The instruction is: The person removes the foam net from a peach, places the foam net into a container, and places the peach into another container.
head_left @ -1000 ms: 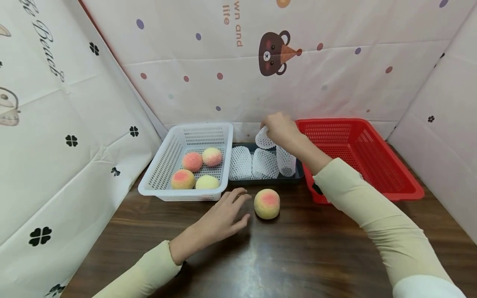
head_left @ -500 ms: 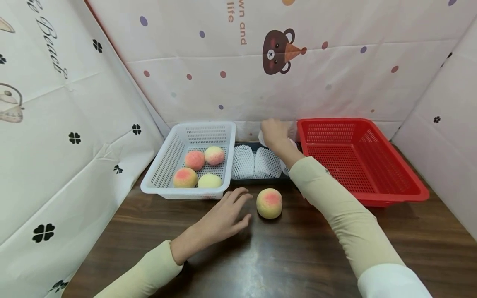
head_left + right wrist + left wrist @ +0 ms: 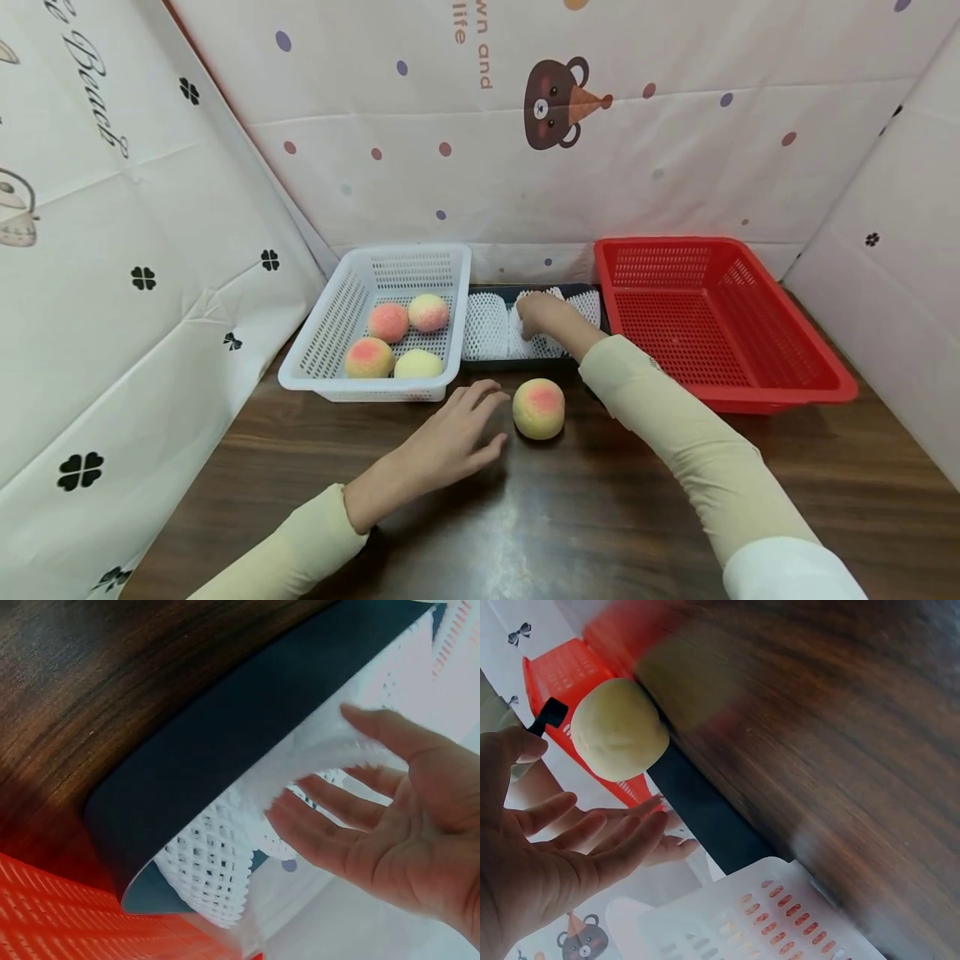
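In the head view my left hand rests on the table, fingers loosely spread, just left of a yellow-and-pink peach. The left wrist view shows a small gap between that hand and the peach. My right hand reaches into a dark tray over the white foam fruit nets. In the right wrist view its fingers are spread and slightly bent at a blurred net, with no pinch visible. One foam net lies at the tray's left; another foam net is partly hidden.
A white basket with several peaches stands left of the tray. To the right is a red basket. Printed cloth rises behind and at both sides of the wooden table.
The right hand held a foam net above the tray's back one second ago. Since then it has put that net down at the right and come lower, over the middle nets. The left hand stays put.
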The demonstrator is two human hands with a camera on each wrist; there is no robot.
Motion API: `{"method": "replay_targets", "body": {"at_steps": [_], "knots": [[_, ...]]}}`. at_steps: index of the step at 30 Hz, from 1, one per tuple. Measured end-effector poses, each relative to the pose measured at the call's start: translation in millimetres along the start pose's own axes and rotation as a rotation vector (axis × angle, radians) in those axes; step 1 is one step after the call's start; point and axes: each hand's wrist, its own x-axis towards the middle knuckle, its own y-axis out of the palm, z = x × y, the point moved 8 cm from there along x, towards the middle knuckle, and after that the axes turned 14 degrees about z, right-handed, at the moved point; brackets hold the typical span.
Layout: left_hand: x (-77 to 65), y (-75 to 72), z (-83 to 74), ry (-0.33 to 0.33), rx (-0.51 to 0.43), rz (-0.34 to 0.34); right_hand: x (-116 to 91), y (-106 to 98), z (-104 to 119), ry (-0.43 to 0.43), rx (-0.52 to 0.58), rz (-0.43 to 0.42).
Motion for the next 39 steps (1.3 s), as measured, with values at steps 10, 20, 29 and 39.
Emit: {"method": "replay_targets", "body": {"at_steps": [10, 20, 29, 39], "knots": [[3.3, -1.5, -2.8, 0.002, 0.026, -0.006, -33, -16, 5, -0.112, 0.0, -0.089], [9.1, -2.7, -3.2, 0.011, 0.026, -0.017, -88, -21, 11, -0.222, 0.06, -0.243], [10.7, -6.2, -3.4, 0.01, 0.007, -0.033, -124, 0, 20, -0.269, 0.036, -0.315], [14.0, -7.0, -1.4, 0.011, -0.013, -0.04, -142, 40, 13, -0.3, 0.12, -0.353]]}}
